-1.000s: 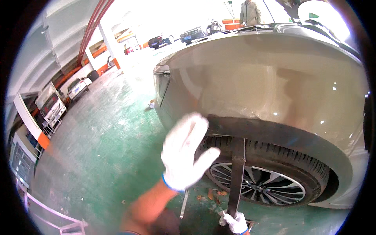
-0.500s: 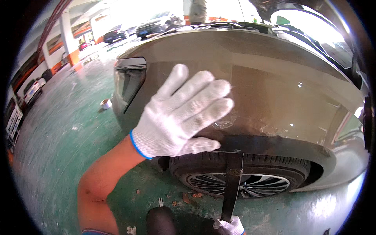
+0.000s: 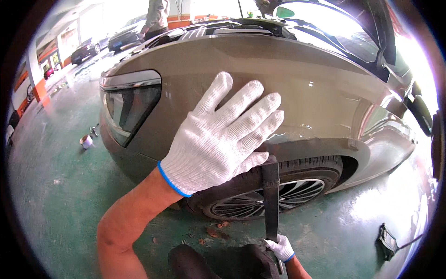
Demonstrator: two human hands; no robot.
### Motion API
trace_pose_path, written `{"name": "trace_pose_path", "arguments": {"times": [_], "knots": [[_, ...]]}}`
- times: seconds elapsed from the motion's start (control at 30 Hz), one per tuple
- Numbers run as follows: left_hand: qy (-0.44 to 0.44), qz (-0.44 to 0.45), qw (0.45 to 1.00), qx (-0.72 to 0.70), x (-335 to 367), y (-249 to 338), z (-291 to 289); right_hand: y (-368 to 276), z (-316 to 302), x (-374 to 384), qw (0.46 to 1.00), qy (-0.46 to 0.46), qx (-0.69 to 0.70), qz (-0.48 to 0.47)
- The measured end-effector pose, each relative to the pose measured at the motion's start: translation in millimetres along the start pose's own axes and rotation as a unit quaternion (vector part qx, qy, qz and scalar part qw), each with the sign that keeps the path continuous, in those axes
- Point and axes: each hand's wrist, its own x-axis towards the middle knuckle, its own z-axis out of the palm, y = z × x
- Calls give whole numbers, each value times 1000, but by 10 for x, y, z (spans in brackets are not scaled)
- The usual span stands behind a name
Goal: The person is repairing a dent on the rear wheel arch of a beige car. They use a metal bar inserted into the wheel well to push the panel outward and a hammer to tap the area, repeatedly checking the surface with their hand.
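Note:
My left hand [image 3: 216, 139], in a white knit glove with a blue cuff, lies spread over the bronze-grey car fender [image 3: 302, 107] above the front wheel arch. Its fingers are straight and fanned out, with nothing in them. Low in the view, my right hand [image 3: 279, 247], gloved the same way, is wrapped round the lower end of a long flat dark metal pry bar [image 3: 271, 204]. The bar stands nearly upright in front of the tyre [image 3: 237, 186] and spoked rim [image 3: 302, 191]. Its upper end reaches the wheel-arch edge; whether it hooks behind is hidden.
Left of my left hand is the headlight [image 3: 132, 106]. A tape roll [image 3: 86, 141] lies on the green floor [image 3: 60, 186]. A black device with a cable [image 3: 387, 242] lies at right. The hood [image 3: 353, 23] is raised; another person [image 3: 158, 16] stands beyond the car.
The view has shifted, so the car and background sit further left. My left hand stays spread at the fender. More of my right hand and the bar's lower end now shows.

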Motion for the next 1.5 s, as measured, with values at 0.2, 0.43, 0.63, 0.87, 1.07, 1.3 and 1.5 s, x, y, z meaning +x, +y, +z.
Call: {"name": "trace_pose_path", "arguments": {"times": [0.2, 0.43, 0.63, 0.87, 1.07, 1.3, 1.5], "knots": [[15, -18, 999, -33, -481, 118, 30, 17, -73, -13, 1000, -10, -18, 5], [59, -89, 994, -37, -348, 147, 38, 85, -107, 35, 999, -29, -17, 12], [124, -122, 984, -42, -39, 236, 239, 126, -109, 39, 1000, -6, -16, 20], [150, -89, 982, -73, -288, 11, 160, 145, -190, -2, 1000, -11, -18, 15], [66, -125, 989, -31, -370, 24, 57, 136, -116, 40, 999, -17, -30, 9], [32, -153, 987, 24, -59, 206, 28, 161, -3, 26, 998, 39, -56, -8], [32, -144, 988, 33, -166, 321, 126, 2, 170, -14, 990, 112, -89, -8]]}}
